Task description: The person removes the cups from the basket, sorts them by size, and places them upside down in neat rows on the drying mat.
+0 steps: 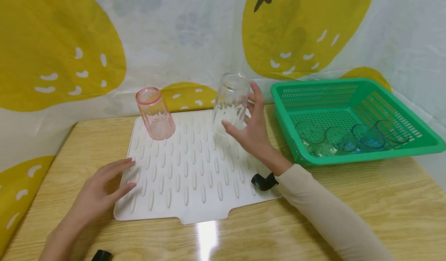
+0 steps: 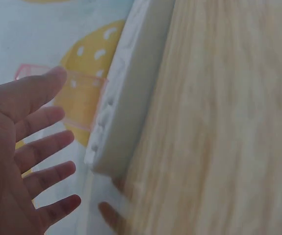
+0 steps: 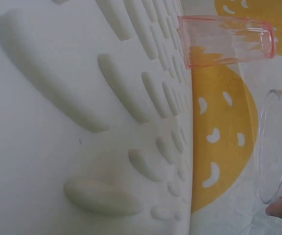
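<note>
My right hand (image 1: 256, 127) grips a clear drinking glass (image 1: 231, 102) from its right side, thumb at the front and fingers behind. In the right wrist view the glass's wide rim (image 3: 272, 147) faces the white ridged drying mat (image 3: 38, 161), with a gap between them. A pink-tinted glass (image 1: 156, 115) stands on the mat (image 1: 195, 199) at its back left corner, narrower end up. Beside the mat's left edge hovers my left hand (image 1: 99, 189), its fingers spread and holding nothing; the left wrist view shows the same loose hand (image 2: 13, 147).
A green plastic basket (image 1: 285, 131) stands right of the mat, with several clear and bluish glasses (image 1: 367, 137) inside. Behind the wooden table (image 1: 348, 199) hangs a white cloth with yellow fruit shapes (image 1: 184, 28). A black wrist piece (image 1: 263, 182) sits below my right wrist.
</note>
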`<state>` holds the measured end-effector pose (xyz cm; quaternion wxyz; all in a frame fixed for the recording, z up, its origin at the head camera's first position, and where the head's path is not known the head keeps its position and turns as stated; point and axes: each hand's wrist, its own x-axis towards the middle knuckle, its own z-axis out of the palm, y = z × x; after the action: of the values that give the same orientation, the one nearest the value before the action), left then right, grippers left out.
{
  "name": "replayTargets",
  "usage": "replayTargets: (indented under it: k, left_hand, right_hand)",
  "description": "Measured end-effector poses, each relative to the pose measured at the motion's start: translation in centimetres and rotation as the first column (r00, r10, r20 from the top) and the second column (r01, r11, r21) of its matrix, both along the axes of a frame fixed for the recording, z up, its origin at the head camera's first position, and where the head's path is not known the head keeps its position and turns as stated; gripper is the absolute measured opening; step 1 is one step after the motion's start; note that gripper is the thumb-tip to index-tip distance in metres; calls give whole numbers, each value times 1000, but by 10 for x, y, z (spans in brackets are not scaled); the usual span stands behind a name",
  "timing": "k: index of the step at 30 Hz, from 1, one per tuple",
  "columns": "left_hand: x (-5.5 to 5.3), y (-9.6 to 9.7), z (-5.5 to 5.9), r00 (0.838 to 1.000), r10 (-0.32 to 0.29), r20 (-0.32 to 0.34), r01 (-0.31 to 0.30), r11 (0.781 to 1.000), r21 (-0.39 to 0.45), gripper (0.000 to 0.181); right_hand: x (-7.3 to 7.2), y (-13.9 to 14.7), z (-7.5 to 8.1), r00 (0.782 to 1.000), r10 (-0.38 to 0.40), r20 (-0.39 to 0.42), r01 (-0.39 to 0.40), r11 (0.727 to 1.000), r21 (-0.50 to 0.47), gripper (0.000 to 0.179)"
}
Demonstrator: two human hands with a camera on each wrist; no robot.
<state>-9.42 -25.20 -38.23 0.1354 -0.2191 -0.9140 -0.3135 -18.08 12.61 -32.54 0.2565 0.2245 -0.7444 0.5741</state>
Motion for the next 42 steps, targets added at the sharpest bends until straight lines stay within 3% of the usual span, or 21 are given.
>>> replayTargets:
  k: [5,8,13,18,32,37,42]
  left_hand:
    - [-1,-11,-5,993,-31,115,30,1000,9,64]
    - [-2,-17,-9,988,-52,148,50,999,23,67]
    - [-6,-27,-21,987,-111,114,110,994,17,66]
    - [-8,-32,-30,988,-139,65,140,990,2,67]
    - [-6,-30,-30,990,-122,69,123,992,-8,61]
    - [-6,-29,-28,990,-119,72,120,993,-13,61]
    - [-6,-29,-29,991,-111,74,112,994,-14,61]
  right_hand:
    - [6,-8,11,999,-14,52,14,1000,-10,100]
    - [-3,-7,4,997,-29,74,30,1000,-11,104]
    - [-26,-2,-19,994,-50,94,47,999,25,109]
    - [-36,-4,-26,993,-70,90,58,991,122,110]
    - [-60,-8,-40,989,-105,103,81,973,215,111]
    - [-64,-3,-45,984,-67,168,34,981,193,106]
    - [-68,-4,-47,984,-16,178,-19,981,191,103]
